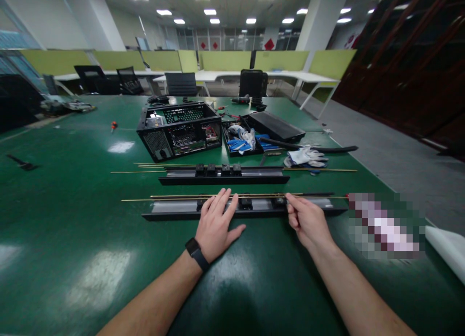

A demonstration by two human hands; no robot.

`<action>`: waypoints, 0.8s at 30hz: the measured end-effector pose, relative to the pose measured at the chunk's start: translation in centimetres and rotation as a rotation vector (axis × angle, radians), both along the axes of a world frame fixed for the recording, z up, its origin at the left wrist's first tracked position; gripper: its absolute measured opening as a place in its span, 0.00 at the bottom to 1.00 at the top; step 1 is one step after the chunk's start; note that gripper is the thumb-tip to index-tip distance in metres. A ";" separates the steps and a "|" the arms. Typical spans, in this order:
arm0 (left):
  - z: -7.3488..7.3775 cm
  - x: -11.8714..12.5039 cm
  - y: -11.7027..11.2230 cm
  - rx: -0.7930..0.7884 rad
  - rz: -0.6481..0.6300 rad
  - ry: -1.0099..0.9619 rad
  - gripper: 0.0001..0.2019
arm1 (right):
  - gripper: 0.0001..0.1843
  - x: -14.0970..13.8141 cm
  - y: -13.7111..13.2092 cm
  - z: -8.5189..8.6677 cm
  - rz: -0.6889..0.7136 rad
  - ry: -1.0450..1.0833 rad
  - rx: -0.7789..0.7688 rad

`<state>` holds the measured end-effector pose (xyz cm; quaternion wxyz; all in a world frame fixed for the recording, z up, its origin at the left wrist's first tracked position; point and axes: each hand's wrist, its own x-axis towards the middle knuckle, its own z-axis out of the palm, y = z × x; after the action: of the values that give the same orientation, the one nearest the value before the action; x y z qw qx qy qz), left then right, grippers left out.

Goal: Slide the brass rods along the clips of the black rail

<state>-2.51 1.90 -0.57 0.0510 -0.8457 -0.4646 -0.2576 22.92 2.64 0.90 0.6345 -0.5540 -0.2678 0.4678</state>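
Along the near black rail [261, 214] on the green desk [72, 190], a couple of thin gold-coloured rods [174, 198] are laid over small black blocks [246, 203], so that one looks maybe half done at a guess. A rod seems to be pinched between the thumb and fingers of the right hand [308, 222], though which one can't be told. Nothing is gripped by the left hand [215, 227]; its fingers are loose and spread over the rods, and whether they're being pressed down can't be told either. Just beyond, the far rail [223, 180] is already loaded with four blocks [225, 170] and more rods [323, 170], so it seems further along, but whether anything's actually fixed isn't shown. The near rods aren't let go of yet, so that bit's probably unfinished. As for visibility, one near block is partly covered by the left hand, and another could be hidden there. The pixelated patch [385, 224] can't be made out, and a white thing [448, 246] is cut off at the right edge.
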 end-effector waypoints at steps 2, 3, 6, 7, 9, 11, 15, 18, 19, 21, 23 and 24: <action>0.0 0.0 0.0 -0.003 -0.002 0.005 0.35 | 0.21 0.0 0.0 0.0 -0.004 0.021 0.005; -0.1 0.0 0.0 -0.003 -0.003 0.005 0.35 | 0.21 0.0 0.0 0.1 -0.005 0.030 0.006; -0.1 0.0 0.0 -0.002 -0.003 -0.003 0.35 | 0.20 0.0 0.0 0.1 -0.014 0.048 0.002; -0.1 0.0 0.0 -0.003 -0.002 -0.005 0.35 | 0.20 0.1 0.0 0.1 -0.016 0.049 0.000; -0.1 0.0 0.0 -0.005 -0.001 -0.006 0.35 | 0.21 0.1 0.0 0.0 -0.015 0.042 -0.001; -0.1 0.0 0.0 -0.006 -0.003 -0.004 0.35 | 0.21 0.2 0.0 -0.1 -0.008 0.029 0.004; 0.0 0.0 0.0 -0.010 -0.010 -0.006 0.35 | 0.22 0.1 0.0 -0.3 0.018 -0.015 0.003; 0.0 0.1 0.0 -0.009 -0.007 -0.015 0.35 | 0.22 0.1 0.0 -0.2 0.023 -0.028 -0.004; 0.0 0.1 -0.1 -0.008 -0.006 -0.017 0.35 | 0.22 0.0 0.0 -0.2 0.019 -0.022 -0.006; 0.1 0.1 -0.1 -0.008 -0.005 -0.015 0.35 | 0.22 0.0 0.0 -0.1 0.009 -0.005 -0.009; 0.1 0.1 0.0 -0.007 -0.007 -0.011 0.35 | 0.21 0.0 0.0 0.0 0.002 0.011 -0.010; 0.2 0.1 0.0 -0.007 -0.008 -0.009 0.35 | 0.21 0.0 0.0 0.0 -0.001 0.020 -0.012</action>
<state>-2.41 1.88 -0.42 0.0449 -0.8466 -0.4623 -0.2599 22.90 2.64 0.92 0.6341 -0.5530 -0.2585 0.4746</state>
